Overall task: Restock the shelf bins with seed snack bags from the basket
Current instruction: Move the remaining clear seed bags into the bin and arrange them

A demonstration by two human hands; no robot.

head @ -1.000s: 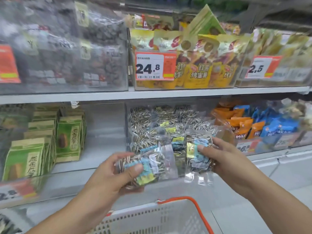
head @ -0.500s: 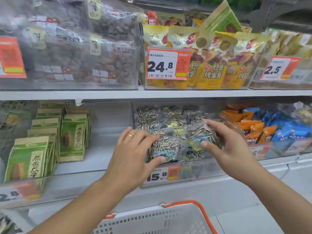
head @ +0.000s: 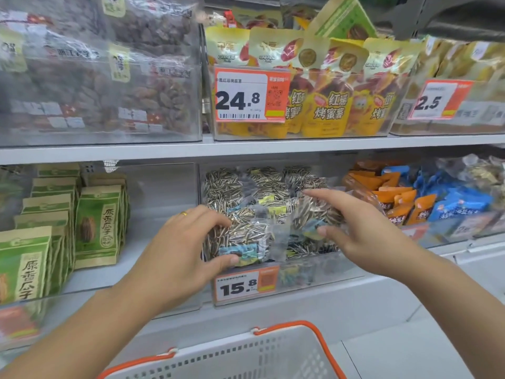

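Two hands at the middle clear bin [head: 322,269] on the lower shelf, seen from the head camera alone. Left hand [head: 180,250] curled round a clear seed bag [head: 243,236] with a blue label, thumb under its lower edge, fingers over the top, pressed down among the striped sunflower seeds already heaped there. Right hand [head: 363,231] pinching a second seed bag [head: 314,214] between thumb and forefinger, set a little deeper and to the right. A second ago held out in front of the bin, clear of it; now carried up and over the front wall and into the pile. Likely meaning: both bags all but placed, release next, then back down to the white basket [head: 246,359] with orange handles at the bottom edge, contents out of sight. Readable: "15.8" on the orange tag [head: 246,285] below the seeds, "24.8" on the tag [head: 250,95] above, "2.5" to the upper right [head: 437,101]. Chinese characters on the green packets [head: 98,220] and yellow pouches [head: 328,105].
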